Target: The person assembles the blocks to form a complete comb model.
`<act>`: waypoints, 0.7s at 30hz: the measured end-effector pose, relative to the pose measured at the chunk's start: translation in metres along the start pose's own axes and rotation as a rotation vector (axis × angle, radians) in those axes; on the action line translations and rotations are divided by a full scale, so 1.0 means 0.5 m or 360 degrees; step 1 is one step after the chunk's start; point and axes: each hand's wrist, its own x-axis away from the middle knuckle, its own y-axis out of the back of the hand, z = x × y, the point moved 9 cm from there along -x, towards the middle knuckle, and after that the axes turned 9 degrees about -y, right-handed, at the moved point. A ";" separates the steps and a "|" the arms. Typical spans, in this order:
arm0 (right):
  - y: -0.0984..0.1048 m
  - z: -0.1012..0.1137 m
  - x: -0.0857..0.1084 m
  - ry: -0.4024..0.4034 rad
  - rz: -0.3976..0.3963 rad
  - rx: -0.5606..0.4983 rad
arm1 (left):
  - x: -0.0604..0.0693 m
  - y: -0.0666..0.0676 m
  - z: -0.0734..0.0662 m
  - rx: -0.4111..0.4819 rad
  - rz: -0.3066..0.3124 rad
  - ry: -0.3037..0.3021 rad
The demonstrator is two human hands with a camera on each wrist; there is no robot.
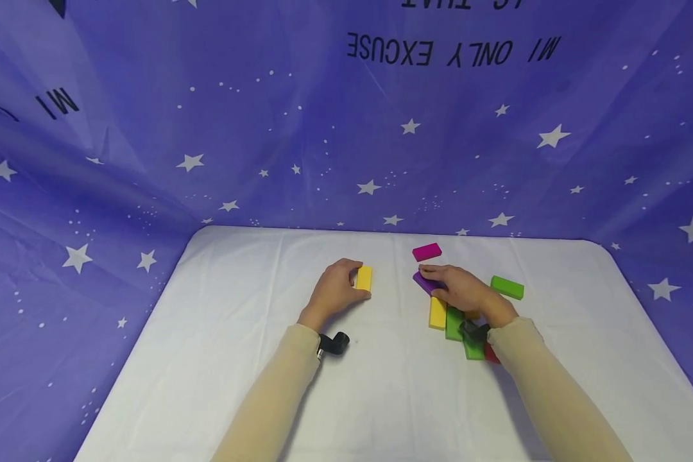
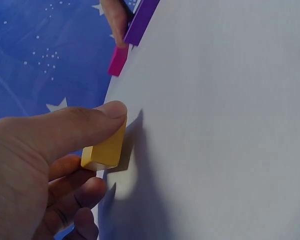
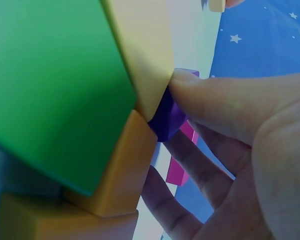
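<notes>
My left hand [image 1: 333,290] pinches a yellow block [image 1: 364,279] between thumb and fingers, and the left wrist view shows the thumb along one side of that yellow block [image 2: 107,147]. To the right, my right hand [image 1: 463,289] grips a purple block [image 1: 424,282] by thumb and fingers. Close below it lie another yellow block [image 1: 437,313] and a green block [image 1: 453,323]. In the right wrist view, the purple block [image 3: 166,115] is partly hidden behind a pale yellow block [image 3: 147,55] and the thumb.
A magenta block [image 1: 427,251] lies beyond the right hand, and a green block [image 1: 507,287] to its right. Under the right wrist are a further green block [image 1: 474,350], a red block [image 1: 491,354] and an orange block [image 1: 472,315], partly covered. A starry purple cloth [image 1: 323,128] hangs behind the white table [image 1: 208,321].
</notes>
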 end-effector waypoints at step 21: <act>0.006 0.005 0.008 -0.0088 -0.0140 -0.0026 | 0.002 0.009 0.032 -0.0019 0.0010 0.0071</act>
